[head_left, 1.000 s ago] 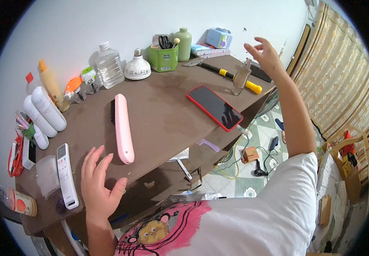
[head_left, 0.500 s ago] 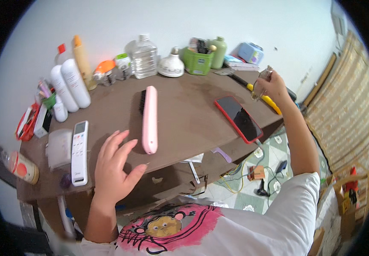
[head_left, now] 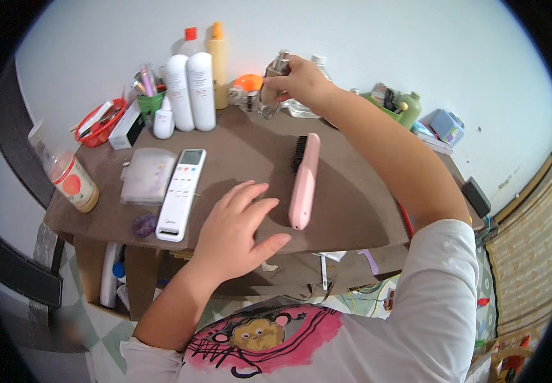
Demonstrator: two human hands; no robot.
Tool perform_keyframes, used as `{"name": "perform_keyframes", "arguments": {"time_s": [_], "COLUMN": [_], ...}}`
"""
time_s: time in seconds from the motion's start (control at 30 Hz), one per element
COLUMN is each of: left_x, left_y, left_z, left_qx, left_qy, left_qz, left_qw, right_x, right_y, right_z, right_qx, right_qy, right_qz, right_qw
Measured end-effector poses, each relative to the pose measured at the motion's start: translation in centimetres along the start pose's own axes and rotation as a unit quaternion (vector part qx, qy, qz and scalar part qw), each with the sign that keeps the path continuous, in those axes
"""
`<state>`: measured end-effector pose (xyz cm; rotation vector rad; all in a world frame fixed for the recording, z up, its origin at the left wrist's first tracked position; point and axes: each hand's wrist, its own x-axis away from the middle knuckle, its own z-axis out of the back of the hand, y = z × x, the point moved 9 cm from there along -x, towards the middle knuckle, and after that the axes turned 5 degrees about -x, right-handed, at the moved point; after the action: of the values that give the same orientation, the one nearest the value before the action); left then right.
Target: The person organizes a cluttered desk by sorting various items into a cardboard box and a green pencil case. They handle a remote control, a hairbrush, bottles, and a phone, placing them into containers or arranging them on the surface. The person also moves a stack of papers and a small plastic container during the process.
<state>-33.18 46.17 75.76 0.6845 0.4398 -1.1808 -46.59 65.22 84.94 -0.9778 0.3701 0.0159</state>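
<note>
My right hand (head_left: 306, 83) is raised over the back of the brown table (head_left: 257, 143), its fingers closed around a small clear glass bottle with a silvery top, which looks like a perfume bottle (head_left: 271, 96). Behind it, near the wall, are an orange-topped jar (head_left: 248, 82) and a clear plastic bottle (head_left: 319, 62), partly hidden by my hand. My left hand (head_left: 234, 233) is empty, fingers apart, at the table's front edge. A pink hair-straightening brush (head_left: 304, 188) lies to its right, and a white remote control (head_left: 181, 195) to its left.
At the back left stand two white bottles (head_left: 191, 92), a tall yellow bottle (head_left: 219, 70) and a red basket (head_left: 102, 121). A drink bottle (head_left: 75, 182) is at the left edge. Back right hold a green bottle (head_left: 411, 110) and a blue box (head_left: 447, 126). A shelf (head_left: 314, 279) runs below the tabletop.
My view has turned left. My right hand has carried the glass bottle from the table's right side to the back, near the orange-topped jar. My left hand stays open near the front edge.
</note>
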Motion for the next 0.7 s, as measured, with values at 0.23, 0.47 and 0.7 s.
{"name": "perform_keyframes", "arguments": {"time_s": [0.23, 0.47, 0.7], "left_x": [-0.1, 0.4, -0.1], "left_y": [-0.1, -0.5, -0.1], "left_z": [-0.4, 0.1, -0.5], "left_qx": [0.011, 0.002, 0.004], "left_qy": [0.006, 0.017, -0.002], "left_qz": [0.004, 0.015, -0.005], "left_qw": [1.0, 1.0, 1.0], "right_x": [-7.8, -6.9, -2.3], "right_y": [3.9, 2.0, -1.0], "right_z": [-6.4, -8.9, -4.1], "right_qx": [0.102, 0.132, 0.281], "right_qy": [-0.011, -0.013, 0.109], "right_qz": [0.032, 0.035, 0.173], "right_qw": [0.994, 0.991, 0.938]}}
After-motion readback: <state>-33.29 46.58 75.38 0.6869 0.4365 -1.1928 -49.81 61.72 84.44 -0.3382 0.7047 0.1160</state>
